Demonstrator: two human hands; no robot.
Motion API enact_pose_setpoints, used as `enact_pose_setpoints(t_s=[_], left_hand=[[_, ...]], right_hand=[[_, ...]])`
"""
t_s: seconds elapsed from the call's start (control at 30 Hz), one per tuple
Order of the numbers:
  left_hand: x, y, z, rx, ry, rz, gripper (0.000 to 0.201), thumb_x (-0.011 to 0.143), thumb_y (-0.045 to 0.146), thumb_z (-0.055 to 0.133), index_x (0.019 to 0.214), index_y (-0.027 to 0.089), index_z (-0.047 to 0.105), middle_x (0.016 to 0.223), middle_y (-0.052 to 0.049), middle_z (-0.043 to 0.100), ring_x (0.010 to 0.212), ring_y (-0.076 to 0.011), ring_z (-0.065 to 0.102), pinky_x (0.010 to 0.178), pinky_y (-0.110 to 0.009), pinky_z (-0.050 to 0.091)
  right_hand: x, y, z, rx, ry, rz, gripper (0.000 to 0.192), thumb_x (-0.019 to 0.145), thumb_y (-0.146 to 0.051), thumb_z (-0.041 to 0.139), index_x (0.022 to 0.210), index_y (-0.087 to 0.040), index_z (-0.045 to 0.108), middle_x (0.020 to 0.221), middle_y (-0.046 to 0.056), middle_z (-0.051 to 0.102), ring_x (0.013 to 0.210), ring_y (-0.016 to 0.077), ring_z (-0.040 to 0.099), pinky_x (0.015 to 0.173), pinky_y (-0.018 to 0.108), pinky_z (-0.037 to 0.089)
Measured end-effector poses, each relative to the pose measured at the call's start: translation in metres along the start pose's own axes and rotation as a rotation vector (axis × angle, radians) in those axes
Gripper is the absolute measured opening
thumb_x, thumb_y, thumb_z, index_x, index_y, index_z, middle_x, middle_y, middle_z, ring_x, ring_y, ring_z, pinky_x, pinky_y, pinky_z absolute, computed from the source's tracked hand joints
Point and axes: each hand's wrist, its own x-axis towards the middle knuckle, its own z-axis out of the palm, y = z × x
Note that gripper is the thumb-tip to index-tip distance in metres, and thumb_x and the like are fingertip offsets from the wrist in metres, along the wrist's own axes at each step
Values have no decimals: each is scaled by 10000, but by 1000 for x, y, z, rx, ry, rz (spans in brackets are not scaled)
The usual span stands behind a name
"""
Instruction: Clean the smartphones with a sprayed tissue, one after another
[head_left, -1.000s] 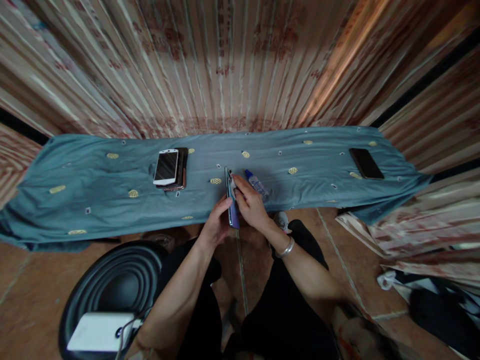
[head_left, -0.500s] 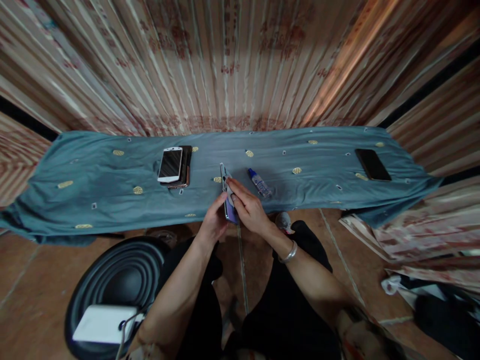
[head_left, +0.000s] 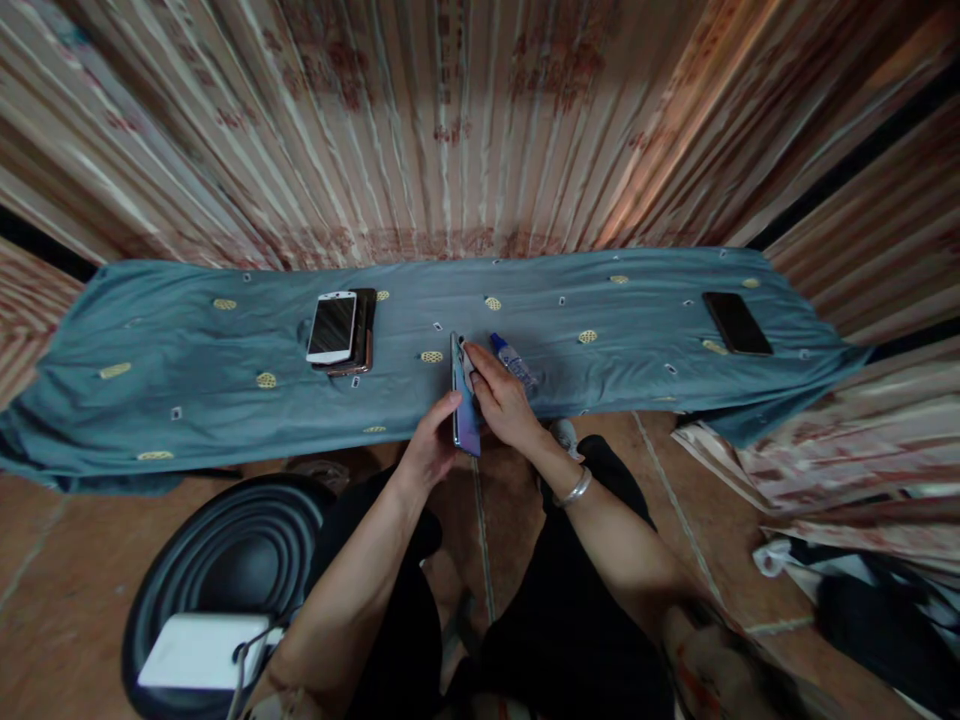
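Right hand [head_left: 506, 402] has shifted toward purple phone's [head_left: 466, 425] far end, fingers bunched over pale cloth [head_left: 468, 366] against its right face; left hand [head_left: 431, 447] grips near half, thumb at left edge.

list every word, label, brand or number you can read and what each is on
No readable text anywhere.
Bottle: pale marks, too blurred to read.
Curtain: red print, too blurred to tell if it is writing.
Purple phone: nothing readable.
White phone: nothing readable.
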Motion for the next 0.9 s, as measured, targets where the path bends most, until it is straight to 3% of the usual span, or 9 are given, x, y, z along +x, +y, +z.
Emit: enact_pose_setpoints(t_s=[0.27, 0.47, 0.63, 0.9], left_hand=[[9, 5, -8, -29, 61, 97, 245, 746, 368, 717, 929, 205, 736, 907, -9, 767, 1013, -205, 696, 982, -312, 495], [15, 11, -18, -114, 118, 86, 133, 797, 304, 686, 852, 199, 745, 821, 14, 758, 818, -135, 696, 859, -246, 513], [16, 9, -21, -73, 86, 66, 188, 799, 341, 689, 884, 183, 745, 870, -20, 762, 956, -190, 699, 927, -301, 509], [13, 0, -10, -32, 9, 25, 203, 791, 334, 701, 930, 194, 750, 918, -27, 762, 1038, -224, 681, 968, -338, 499]], right_hand=[[-7, -5, 10, 36, -51, -34, 488, 983, -265, 402, 1461, -279, 495, 1515, -3, 503, 1433, 176, 431, 1239, 406, 296], [-18, -11, 15, 47, -112, -77, 483, 1005, -288, 363, 1467, -231, 493, 1518, 42, 500, 1426, 178, 441, 1229, 404, 319], [-25, -14, 13, 73, -114, -67, 468, 1016, -337, 377, 1464, -271, 497, 1505, 19, 517, 1430, 186, 436, 1230, 414, 321], [-19, -13, 6, 78, -65, -44, 480, 991, -286, 398, 1460, -279, 500, 1505, -2, 514, 1419, 170, 451, 1226, 405, 325]])
